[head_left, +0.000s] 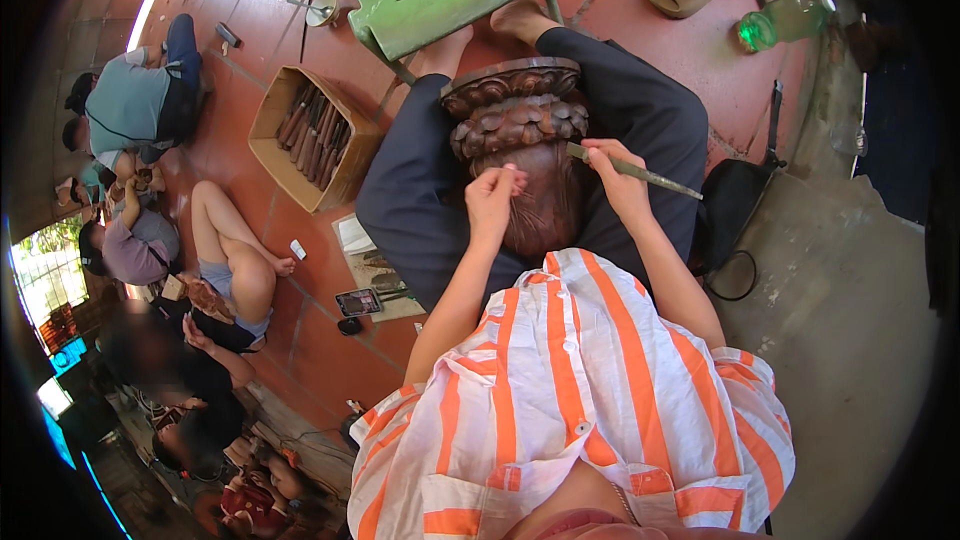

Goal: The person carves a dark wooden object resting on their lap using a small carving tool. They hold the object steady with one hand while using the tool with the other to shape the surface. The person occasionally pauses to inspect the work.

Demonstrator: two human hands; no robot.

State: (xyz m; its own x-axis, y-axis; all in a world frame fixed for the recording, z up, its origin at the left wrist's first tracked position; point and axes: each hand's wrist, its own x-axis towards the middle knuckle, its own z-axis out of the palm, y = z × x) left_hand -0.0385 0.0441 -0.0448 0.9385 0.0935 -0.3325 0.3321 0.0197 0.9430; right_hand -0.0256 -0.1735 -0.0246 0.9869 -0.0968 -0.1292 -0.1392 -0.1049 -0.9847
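Note:
A dark brown carved wooden piece (520, 130) with petal-like layers lies across my lap, between my dark-trousered legs. My left hand (492, 198) rests on its smooth lower part, fingers bent and pressing against the wood. My right hand (617, 178) is closed around a long thin carving chisel (640, 172) whose tip touches the side of the carving just below the petal layers. The handle end sticks out to the right.
A green low stool (440, 0) with a chisel on it stands beyond my feet. A cardboard box (312, 136) of wooden-handled tools sits at the left. Several people sit on the red tile floor at the left. A green bottle (785, 20) and a black bag (735, 202) are at the right.

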